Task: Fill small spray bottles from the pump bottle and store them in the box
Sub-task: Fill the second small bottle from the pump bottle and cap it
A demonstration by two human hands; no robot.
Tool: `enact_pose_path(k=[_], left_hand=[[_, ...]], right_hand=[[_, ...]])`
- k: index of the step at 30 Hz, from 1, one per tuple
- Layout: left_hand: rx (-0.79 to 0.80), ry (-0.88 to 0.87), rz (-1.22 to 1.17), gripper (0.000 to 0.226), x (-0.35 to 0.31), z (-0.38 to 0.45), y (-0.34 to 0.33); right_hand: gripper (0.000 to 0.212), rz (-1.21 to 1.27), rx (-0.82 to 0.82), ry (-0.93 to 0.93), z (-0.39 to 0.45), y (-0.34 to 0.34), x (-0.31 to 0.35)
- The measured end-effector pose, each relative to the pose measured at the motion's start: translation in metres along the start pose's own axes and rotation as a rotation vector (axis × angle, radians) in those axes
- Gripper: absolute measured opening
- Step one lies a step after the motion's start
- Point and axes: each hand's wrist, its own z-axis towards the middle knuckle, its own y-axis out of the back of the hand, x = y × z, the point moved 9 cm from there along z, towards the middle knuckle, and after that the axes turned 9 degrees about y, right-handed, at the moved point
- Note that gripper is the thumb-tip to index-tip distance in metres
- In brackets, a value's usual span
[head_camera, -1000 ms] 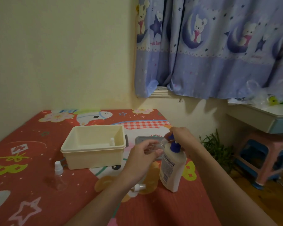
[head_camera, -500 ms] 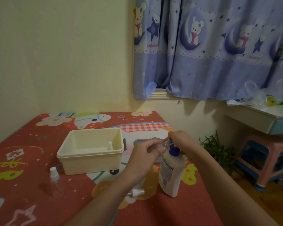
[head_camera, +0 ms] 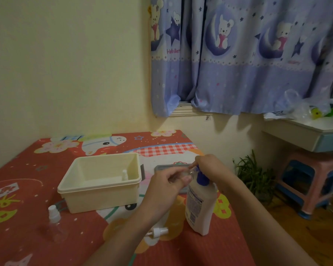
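We could barely make out the small clear bottle (head_camera: 186,172) inside the left hand (head_camera: 166,186); the right hand (head_camera: 209,166) covered the pump bottle (head_camera: 200,204) head, and the spray bottle in the box (head_camera: 99,181) was mostly hidden.

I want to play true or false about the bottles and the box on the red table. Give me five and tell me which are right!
1. A small bottle stands inside the cream box. True: a small spray bottle stands in its right corner.
2. The pump bottle has a red pump. False: its pump is blue.
3. A loose spray cap lies on the table. True.
4. The clear spray bottle left of the box lies on its side. False: it stands upright.
5. The left hand is empty. False: it holds a small clear bottle at the pump, while the right hand rests on the pump.
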Motion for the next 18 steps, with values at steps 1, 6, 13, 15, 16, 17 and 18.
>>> enact_pose_path(k=[1, 6, 13, 15, 16, 17, 18], left_hand=[[-0.003, 0.002, 0.006, 0.027, 0.002, 0.0, 0.0], [-0.007, 0.006, 0.019, 0.028, 0.006, -0.005, -0.001], [-0.005, -0.02, 0.008, 0.026, -0.002, -0.002, 0.001], [0.001, -0.009, 0.019, 0.027, 0.003, -0.003, -0.001], [0.009, -0.004, 0.02, 0.027, 0.005, -0.003, -0.003], [0.014, 0.0, 0.019, 0.028, 0.007, -0.004, -0.003], [0.014, 0.0, 0.018, 0.028, 0.008, -0.004, -0.003]], right_hand=[[0.039, 0.003, -0.01, 0.017, -0.001, -0.001, -0.001], [0.039, -0.014, -0.005, 0.019, -0.006, -0.003, -0.001], [0.025, -0.008, -0.016, 0.047, -0.006, 0.002, 0.007], [0.031, -0.003, -0.031, 0.057, -0.008, -0.001, 0.0], [0.036, -0.013, -0.036, 0.054, -0.01, -0.002, -0.003], [0.038, -0.022, -0.034, 0.047, -0.01, -0.003, -0.005], [0.039, -0.027, -0.028, 0.039, -0.008, -0.003, -0.005]])
